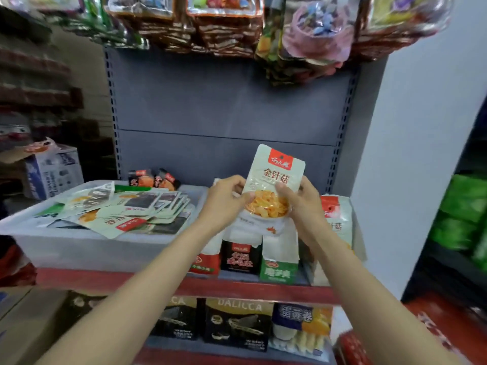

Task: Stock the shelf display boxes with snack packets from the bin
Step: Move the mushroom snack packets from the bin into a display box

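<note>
A white snack packet [276, 169] with a red label and a picture of orange food stands upright between both my hands, above the display boxes. My left hand [224, 201] pinches its left edge and my right hand [300, 198] grips its right side. Below stand three display boxes side by side: a red and white one [207, 262], a black one [241, 255] and a green and white one [279, 270]. To the left, a clear plastic bin [79, 243] holds several loose packets [126, 209]. More white packets with red tops [337, 214] stand behind my right wrist.
The shelf has a red front edge [237, 288] and a grey back panel [232, 106]. Bagged snacks hang overhead [311, 40]. Dark boxes marked DALICCA [237, 325] fill the lower shelf. A cardboard carton [52, 169] sits at the left, and a white wall [421, 154] at the right.
</note>
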Demonstrator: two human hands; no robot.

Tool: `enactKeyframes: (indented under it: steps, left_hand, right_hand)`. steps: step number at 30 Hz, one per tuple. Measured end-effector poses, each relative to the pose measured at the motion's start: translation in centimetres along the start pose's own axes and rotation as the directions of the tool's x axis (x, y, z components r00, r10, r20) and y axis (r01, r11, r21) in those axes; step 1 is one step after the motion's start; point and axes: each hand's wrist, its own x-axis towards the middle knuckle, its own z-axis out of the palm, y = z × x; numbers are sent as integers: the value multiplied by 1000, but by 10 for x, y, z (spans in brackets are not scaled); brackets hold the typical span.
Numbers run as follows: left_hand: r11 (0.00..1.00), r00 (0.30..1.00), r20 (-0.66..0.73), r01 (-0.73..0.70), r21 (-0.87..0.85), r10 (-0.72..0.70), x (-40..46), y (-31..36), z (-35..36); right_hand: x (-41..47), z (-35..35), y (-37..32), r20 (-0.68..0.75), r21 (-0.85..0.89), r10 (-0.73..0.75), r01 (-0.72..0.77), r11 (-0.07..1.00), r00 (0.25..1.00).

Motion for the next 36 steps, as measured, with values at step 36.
enactKeyframes:
  steps: [36]
  left_hand:
    - [981, 965, 261, -41, 190, -11, 15, 18, 144]
  right_hand:
    - [6, -133, 33, 183, -959, -207, 220, 176, 961]
